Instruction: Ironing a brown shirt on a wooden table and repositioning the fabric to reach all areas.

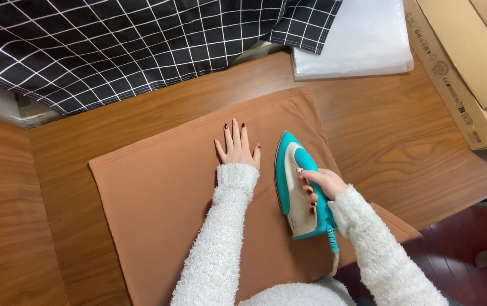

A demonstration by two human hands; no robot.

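Ironing brown cloth on wood table, both hands busy.

L hand (237, 147) flat on brown fabric (158, 204), fingers spread a bit, palm down, holding nothing, pressing cloth just left of iron. R hand (323, 184) wrapped round handle of teal/white iron (295, 187), soleplate down on fabric, tip pointing away from person, teal cord (332, 241) trailing back toward body. Fabric lies flat on wooden table (402, 141), far edge straight, near right corner sticks out past R sleeve. Both arms in fuzzy white sleeves. Black/white checked cloth (113, 45) bunched across far edge of table, well apart from iron. Clear plastic bag (362, 39) beside it, cardboard box (470, 62) at far right, neither touching fabric.
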